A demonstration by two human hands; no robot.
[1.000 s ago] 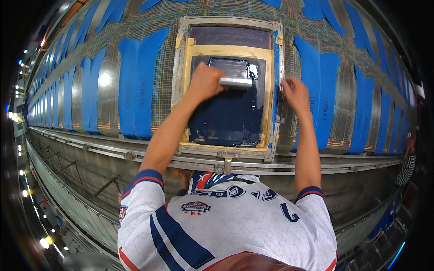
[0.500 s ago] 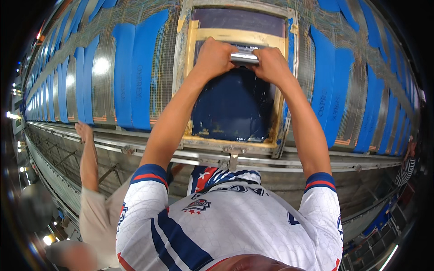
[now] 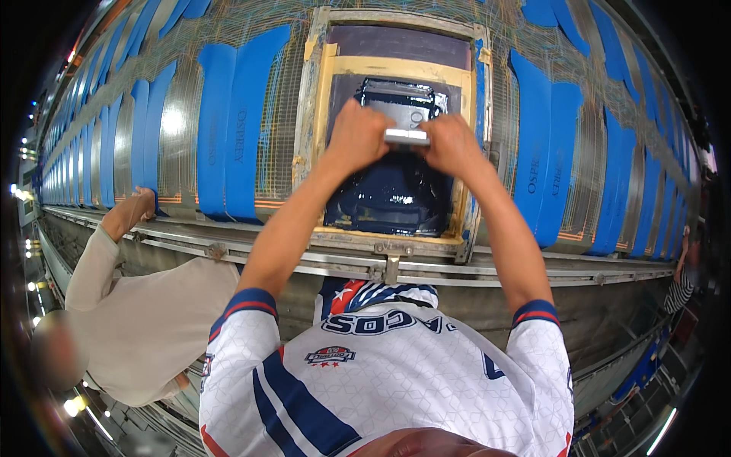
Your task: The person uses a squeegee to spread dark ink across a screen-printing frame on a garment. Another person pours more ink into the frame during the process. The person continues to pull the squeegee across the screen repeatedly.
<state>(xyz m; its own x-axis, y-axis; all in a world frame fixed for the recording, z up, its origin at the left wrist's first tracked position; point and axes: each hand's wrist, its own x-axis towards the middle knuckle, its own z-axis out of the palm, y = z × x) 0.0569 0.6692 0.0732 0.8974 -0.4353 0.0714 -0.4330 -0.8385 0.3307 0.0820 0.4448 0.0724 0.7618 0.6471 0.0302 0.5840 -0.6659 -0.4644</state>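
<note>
Dark capital letters run along the blue panel [image 3: 247,122] left of the rectangular frame [image 3: 308,114] and along the blue panel [image 3: 560,152] to its right, while within the frame a few dark characters show on a pale grey patch [image 3: 403,113], just beyond the silver tool [image 3: 407,137]. The white jersey [image 3: 426,381] carries big navy outlined letters across the chest, a partly folded navy character toward the right, and a small lettered badge [image 3: 330,355] with red stars at the left.
</note>
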